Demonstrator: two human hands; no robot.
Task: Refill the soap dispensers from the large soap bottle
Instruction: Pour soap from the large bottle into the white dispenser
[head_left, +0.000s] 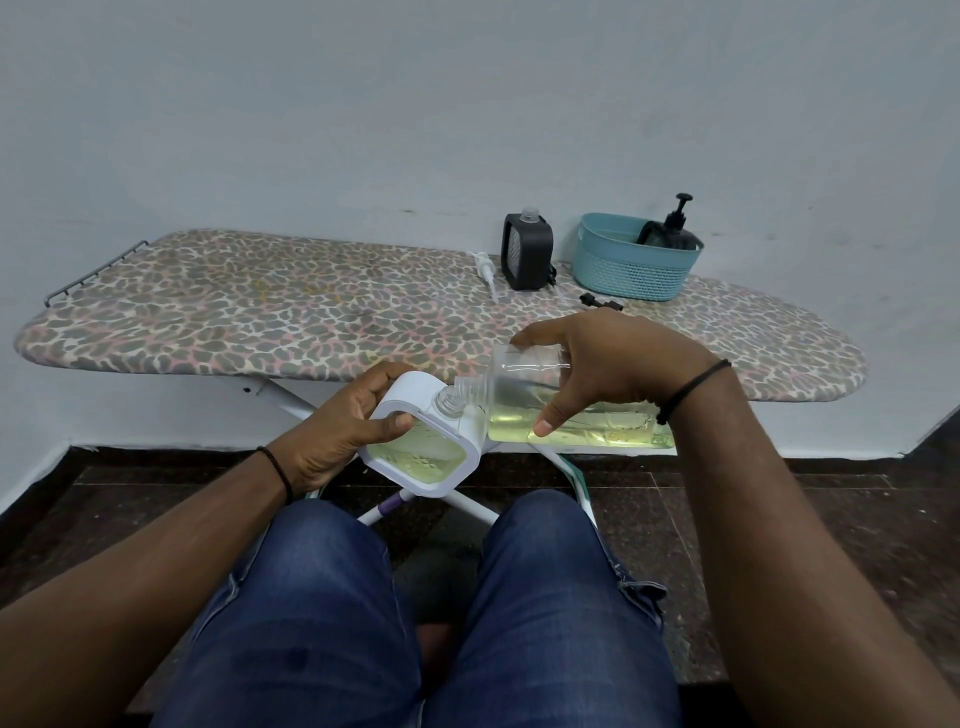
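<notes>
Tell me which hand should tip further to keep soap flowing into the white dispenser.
Right: the right hand grips the large soap bottle, mouth at the white dispenser neck; the left hand only steadies it.

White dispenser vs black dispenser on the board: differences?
The white dispenser is gripped by the left hand, tilted, with yellowish soap inside; the black dispenser stands upright, untouched, on the ironing board. The large soap bottle, in the right hand, meets only the white one's neck. Both have their pumps off.
</notes>
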